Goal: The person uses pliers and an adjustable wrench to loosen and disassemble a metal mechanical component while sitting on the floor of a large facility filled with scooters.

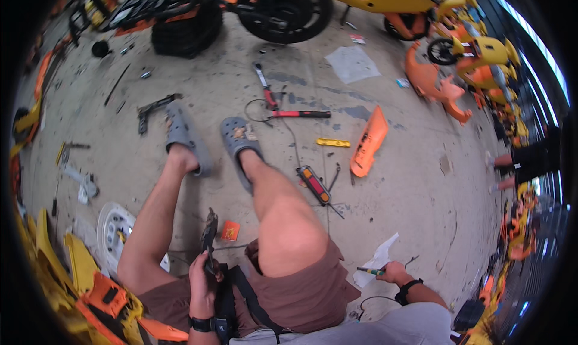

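Left hand (203,279), wearing a black wristwatch, is clamped around the grip of a dark, elongated hand tool (208,236), held upright between the knees of the seated person, presumably for close control. Right hand (394,273) is closed on a thin green-tipped pen-like tool (368,271), its tip over a crumpled white paper sheet (376,261) on the concrete floor (409,188). Beyond the grey perforated clogs (238,141) lie a red-handled tool (299,114) and an orange plastic fairing panel (368,141), within reach.
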{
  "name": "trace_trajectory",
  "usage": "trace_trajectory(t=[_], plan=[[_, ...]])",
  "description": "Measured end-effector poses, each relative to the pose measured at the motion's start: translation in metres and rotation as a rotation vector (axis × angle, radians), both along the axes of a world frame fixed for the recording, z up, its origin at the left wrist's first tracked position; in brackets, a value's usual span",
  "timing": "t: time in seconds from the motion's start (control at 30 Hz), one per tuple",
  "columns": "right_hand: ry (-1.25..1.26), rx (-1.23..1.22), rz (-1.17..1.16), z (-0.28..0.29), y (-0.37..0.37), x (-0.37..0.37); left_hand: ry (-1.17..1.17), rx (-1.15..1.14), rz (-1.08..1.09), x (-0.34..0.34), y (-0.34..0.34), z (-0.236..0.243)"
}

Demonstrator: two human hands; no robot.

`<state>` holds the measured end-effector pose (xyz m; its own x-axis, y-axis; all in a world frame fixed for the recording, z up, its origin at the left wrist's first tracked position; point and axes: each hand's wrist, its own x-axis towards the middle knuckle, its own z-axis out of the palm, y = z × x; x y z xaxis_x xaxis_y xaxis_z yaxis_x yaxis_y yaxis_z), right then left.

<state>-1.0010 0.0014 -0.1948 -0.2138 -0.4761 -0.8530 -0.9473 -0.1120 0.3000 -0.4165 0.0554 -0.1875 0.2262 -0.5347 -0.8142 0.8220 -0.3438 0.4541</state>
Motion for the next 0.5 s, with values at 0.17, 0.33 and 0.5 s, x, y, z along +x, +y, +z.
trace_trajectory(t=[0.17,0.33,0.5], plan=[[-0.026,0.029,0.118,-0.012,-0.002,-0.016,0.040,-0.019,-0.014,0.001,-0.011,0.011],[-0.157,0.033,0.351,-0.024,-0.069,0.023,0.081,-0.057,0.124,0.010,0.016,0.007],[-0.158,-0.058,0.308,-0.030,-0.087,0.066,0.120,-0.095,0.095,-0.001,-0.011,-0.001]])
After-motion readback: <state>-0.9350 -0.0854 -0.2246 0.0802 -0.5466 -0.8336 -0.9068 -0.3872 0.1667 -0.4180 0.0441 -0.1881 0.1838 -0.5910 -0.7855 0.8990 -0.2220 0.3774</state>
